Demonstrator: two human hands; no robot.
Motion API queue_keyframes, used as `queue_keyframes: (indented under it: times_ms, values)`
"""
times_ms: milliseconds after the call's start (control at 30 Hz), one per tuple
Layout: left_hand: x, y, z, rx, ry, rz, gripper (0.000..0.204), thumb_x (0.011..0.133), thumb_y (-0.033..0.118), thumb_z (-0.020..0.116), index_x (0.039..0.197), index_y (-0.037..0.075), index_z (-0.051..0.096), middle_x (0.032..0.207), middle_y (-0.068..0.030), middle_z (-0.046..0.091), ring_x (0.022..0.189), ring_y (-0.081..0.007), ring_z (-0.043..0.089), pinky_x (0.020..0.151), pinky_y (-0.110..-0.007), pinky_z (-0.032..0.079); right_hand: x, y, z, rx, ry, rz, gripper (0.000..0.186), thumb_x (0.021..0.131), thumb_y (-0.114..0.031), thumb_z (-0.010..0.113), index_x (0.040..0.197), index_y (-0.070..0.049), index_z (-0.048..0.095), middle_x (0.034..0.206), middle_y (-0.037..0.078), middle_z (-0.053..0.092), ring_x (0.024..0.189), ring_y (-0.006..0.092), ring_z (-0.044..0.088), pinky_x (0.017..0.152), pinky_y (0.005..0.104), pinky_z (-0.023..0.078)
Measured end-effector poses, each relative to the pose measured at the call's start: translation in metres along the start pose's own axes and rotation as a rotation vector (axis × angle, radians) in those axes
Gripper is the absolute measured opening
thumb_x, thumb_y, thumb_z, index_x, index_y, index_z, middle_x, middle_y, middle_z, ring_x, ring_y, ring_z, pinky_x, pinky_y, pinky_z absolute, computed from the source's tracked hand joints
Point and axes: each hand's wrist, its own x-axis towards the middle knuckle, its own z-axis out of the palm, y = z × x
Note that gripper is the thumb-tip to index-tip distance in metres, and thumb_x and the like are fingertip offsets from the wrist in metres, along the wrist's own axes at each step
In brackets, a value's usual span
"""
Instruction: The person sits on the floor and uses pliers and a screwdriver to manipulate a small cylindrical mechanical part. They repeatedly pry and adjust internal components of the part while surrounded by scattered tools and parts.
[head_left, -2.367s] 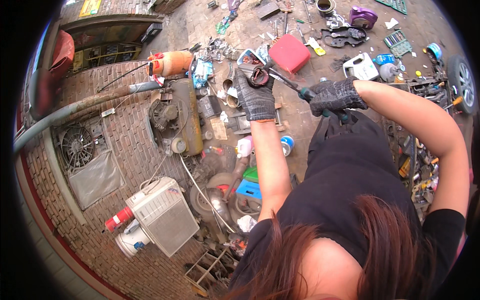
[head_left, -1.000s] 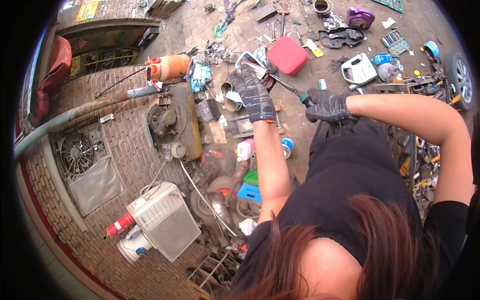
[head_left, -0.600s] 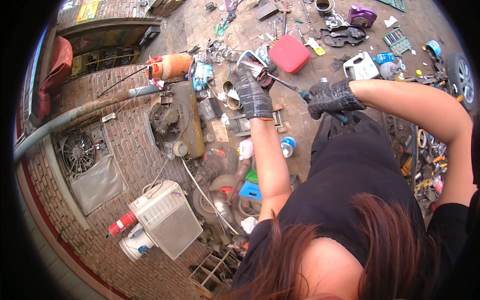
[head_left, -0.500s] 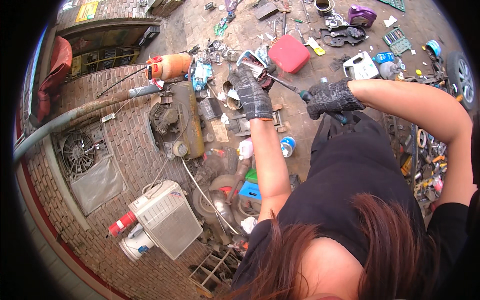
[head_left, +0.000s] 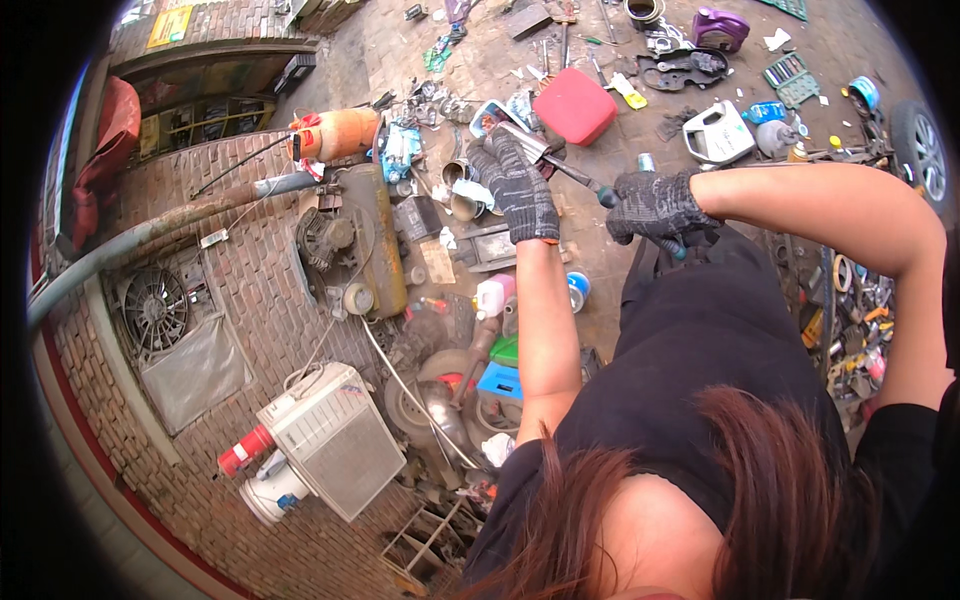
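My left hand (head_left: 513, 188), in a dark grey knit glove, holds a silvery, roughly cylindrical metal part (head_left: 527, 143) out in front of me. Its fingers lie along the near side and hide some of it. My right hand (head_left: 657, 208), gloved alike, is closed around a long rod-like tool (head_left: 607, 196) with dark and teal handle parts. The tool's shaft slants up and left to the metal part and seems to meet it; the exact contact is too small to make out. Behind the part sits a red plastic container (head_left: 577, 107) on the ground.
A white jug (head_left: 718, 133), a purple canister (head_left: 720, 30), a socket case (head_left: 792, 80) and a wheel (head_left: 918, 155) lie ahead and right. To the left are an orange gas cylinder (head_left: 340, 134), a rusty compressor tank (head_left: 382, 240) and a brick wall (head_left: 260, 270).
My left hand and the metal part have turned and shifted slightly right, showing more of the silvery side. My right hand has tilted a little and dropped slightly, still gripping the tool.
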Motion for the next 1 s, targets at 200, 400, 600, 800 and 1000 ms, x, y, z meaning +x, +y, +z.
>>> queue_keyframes:
  times_ms: [200,400,600,800,1000]
  values:
    - [-0.005,-0.002,0.0,-0.103,0.041,-0.034,0.039,0.098,0.026,0.048,0.125,0.001,0.036,0.108,-0.0107,0.053,0.09,-0.0162,0.057,0.071,-0.029,0.051,0.003,0.008,0.014,-0.021,0.158,-0.027,0.034,0.068,-0.03,0.063,0.08,0.001,0.065,0.071,0.022,0.064,0.072,0.0363,0.063,0.072,0.0439,0.048]
    - [-0.003,-0.014,-0.008,-0.039,0.009,-0.114,0.028,0.097,0.024,0.049,0.114,0.001,0.043,0.101,-0.0082,0.052,0.083,-0.0134,0.053,0.07,-0.028,0.048,-0.002,0.02,0.016,-0.024,0.1,0.004,0.033,0.068,-0.03,0.061,0.078,0.001,0.064,0.069,0.023,0.063,0.068,0.0373,0.062,0.069,0.0448,0.048]
    - [-0.01,0.002,-0.014,-0.25,-0.142,-0.306,0.032,0.094,0.03,0.051,0.112,0.004,0.046,0.097,-0.0093,0.055,0.081,-0.0189,0.058,0.064,-0.037,0.053,-0.003,0.031,0.023,0.073,0.144,-0.049,0.03,0.067,-0.026,0.06,0.078,0.002,0.061,0.064,0.018,0.061,0.064,0.0321,0.061,0.063,0.0428,0.049]
    - [-0.015,0.031,0.015,-0.386,-0.175,-0.269,0.048,0.094,0.046,0.042,0.117,0.004,0.048,0.09,-0.0179,0.062,0.079,-0.0358,0.065,0.072,-0.049,0.056,0.026,0.047,0.033,0.289,0.134,-0.269,0.025,0.069,-0.024,0.058,0.065,0.001,0.058,0.057,0.013,0.058,0.052,0.0231,0.056,0.052,0.0374,0.045]
    - [0.007,0.045,-0.01,-0.639,-0.205,-0.547,0.06,0.094,0.053,0.036,0.104,-0.003,0.054,0.091,-0.0209,0.062,0.088,-0.0429,0.063,0.081,-0.056,0.053,0.004,0.022,0.001,0.202,0.083,-0.154,0.026,0.072,-0.02,0.064,0.088,0.0,0.058,0.075,0.008,0.062,0.069,0.0165,0.059,0.065,0.0313,0.048]
